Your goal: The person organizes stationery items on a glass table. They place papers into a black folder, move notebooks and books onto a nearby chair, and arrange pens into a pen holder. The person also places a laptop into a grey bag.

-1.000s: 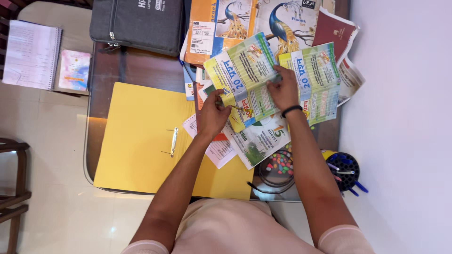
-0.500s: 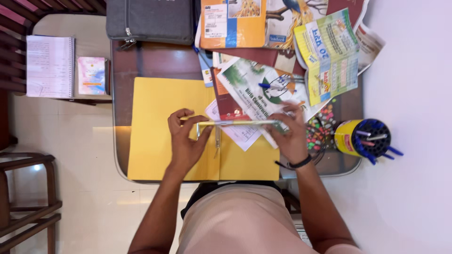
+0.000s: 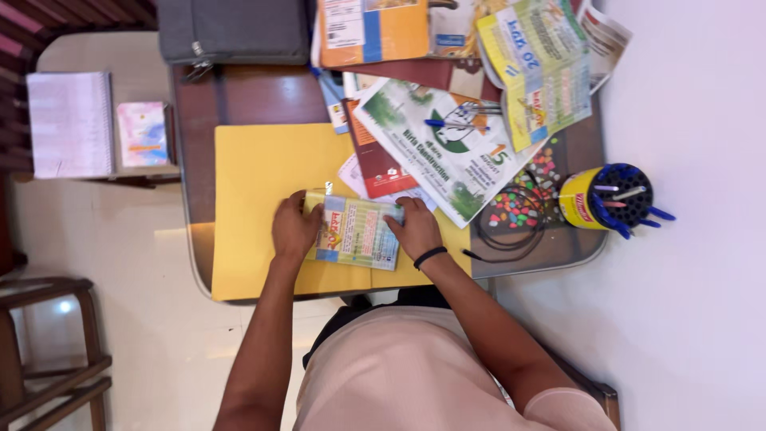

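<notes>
A small colourful leaflet [image 3: 357,231] lies flat on the open yellow file folder [image 3: 255,175], over the folder's metal clip. My left hand [image 3: 294,227] grips its left edge. My right hand [image 3: 415,229], with a black band on the wrist, presses its right edge. A tip of the metal clip [image 3: 328,188] sticks up just above the leaflet. Both hands sit near the front edge of the glass-topped table [image 3: 239,100].
Behind the folder lie a white-and-green pamphlet [image 3: 447,152] with a blue pen [image 3: 447,124] on it, a maroon booklet [image 3: 379,164], a second folded leaflet [image 3: 538,68] and a grey bag [image 3: 235,30]. A yellow pen holder [image 3: 606,199] and a black cable [image 3: 511,231] sit right. A side stool holds notebooks [image 3: 72,124].
The leaflet was lifted off the pile at the back, carried edge-on to the folder, and now lies flat on it under both hands. The view shifted slightly.
</notes>
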